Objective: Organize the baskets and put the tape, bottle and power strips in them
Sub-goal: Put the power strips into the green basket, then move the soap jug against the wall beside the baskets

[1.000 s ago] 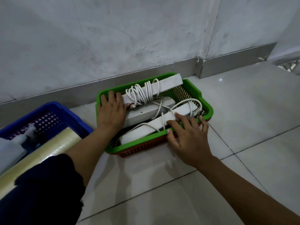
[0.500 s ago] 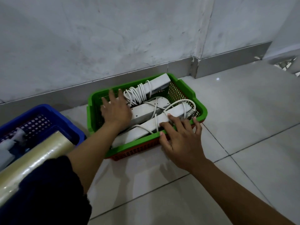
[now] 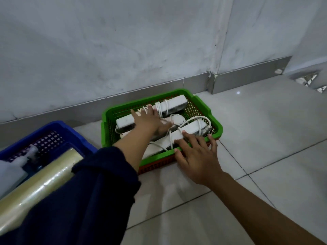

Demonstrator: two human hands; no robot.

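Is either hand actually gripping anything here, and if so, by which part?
Nothing is gripped. The left hand lies flat on the white power strips inside the green plastic basket; the right hand rests flat over its near rim.

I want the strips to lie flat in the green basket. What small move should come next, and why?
Probably tuck the loose cord down with the left hand. It arches above the near strip toward the basket's right rim, while the right hand rests on the front rim and that strip, steadying them.
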